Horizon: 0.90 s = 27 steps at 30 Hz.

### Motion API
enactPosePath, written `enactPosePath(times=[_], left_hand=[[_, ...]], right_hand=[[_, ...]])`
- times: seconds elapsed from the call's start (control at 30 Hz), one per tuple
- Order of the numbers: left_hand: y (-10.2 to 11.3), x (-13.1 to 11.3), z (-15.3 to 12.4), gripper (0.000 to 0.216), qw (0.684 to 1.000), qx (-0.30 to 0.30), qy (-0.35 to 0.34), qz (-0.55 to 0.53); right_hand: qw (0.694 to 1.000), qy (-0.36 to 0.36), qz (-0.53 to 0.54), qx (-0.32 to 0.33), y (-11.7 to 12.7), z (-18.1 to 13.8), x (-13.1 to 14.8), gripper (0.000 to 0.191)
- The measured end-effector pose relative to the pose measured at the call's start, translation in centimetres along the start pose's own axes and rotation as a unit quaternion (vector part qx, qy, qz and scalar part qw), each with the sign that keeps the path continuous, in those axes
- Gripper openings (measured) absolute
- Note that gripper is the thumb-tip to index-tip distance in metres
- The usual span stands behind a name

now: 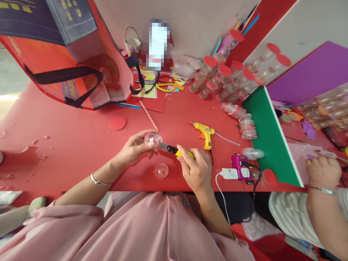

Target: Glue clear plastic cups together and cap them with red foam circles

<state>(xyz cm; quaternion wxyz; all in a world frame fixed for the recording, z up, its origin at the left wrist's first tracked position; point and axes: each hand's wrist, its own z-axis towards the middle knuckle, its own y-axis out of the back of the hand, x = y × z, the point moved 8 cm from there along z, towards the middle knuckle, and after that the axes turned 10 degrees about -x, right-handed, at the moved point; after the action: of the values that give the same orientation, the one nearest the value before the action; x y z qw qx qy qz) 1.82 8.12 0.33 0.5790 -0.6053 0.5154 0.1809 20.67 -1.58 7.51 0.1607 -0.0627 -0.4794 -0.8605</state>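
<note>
In my left hand [136, 148] is a small clear plastic cup [152, 138], tipped on its side with its end toward the right. My right hand [196, 167] grips a yellow and black utility knife [173, 149]. Its blade reaches the cup's right end; whether it cuts in, I cannot tell. Just below, a clear plastic lid or cup [161, 171] lies on the red table [89, 145]. A patterned paper straw [149, 115] rests above the cup. Farther left is a flat red disc [117, 123].
A yellow glue gun [204, 134] lies right of my hands, its cord running down. Hourglass-like cup pieces [209, 72] stand at the back right near a green divider [274, 134]. A large bag [81, 65] stands back left. A co-worker's hand [323, 170] is far right.
</note>
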Motion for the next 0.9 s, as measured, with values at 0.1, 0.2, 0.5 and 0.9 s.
enactPosePath(times=[0.1, 0.2, 0.5, 0.9], left_hand=[[-0.1, 0.0, 0.0, 0.047, 1.000, -0.006, -0.001, -0.008], [0.0, -0.2, 0.1, 0.052, 0.999, -0.024, -0.017, -0.015], [0.0, -0.2, 0.2, 0.050, 1.000, -0.028, -0.006, -0.007], [0.6, 0.1, 0.3, 0.051, 0.999, -0.019, 0.020, -0.037]], right_hand=[[0.998, -0.022, 0.053, 0.027, -0.5, 0.1, 0.0, 0.034], [0.997, -0.028, 0.070, 0.027, -0.6, 0.4, 0.1, 0.034], [1.000, 0.014, -0.016, -0.020, 0.2, 0.4, 0.3, 0.034], [0.998, -0.014, 0.019, -0.059, 2.0, 0.8, -1.4, 0.038]])
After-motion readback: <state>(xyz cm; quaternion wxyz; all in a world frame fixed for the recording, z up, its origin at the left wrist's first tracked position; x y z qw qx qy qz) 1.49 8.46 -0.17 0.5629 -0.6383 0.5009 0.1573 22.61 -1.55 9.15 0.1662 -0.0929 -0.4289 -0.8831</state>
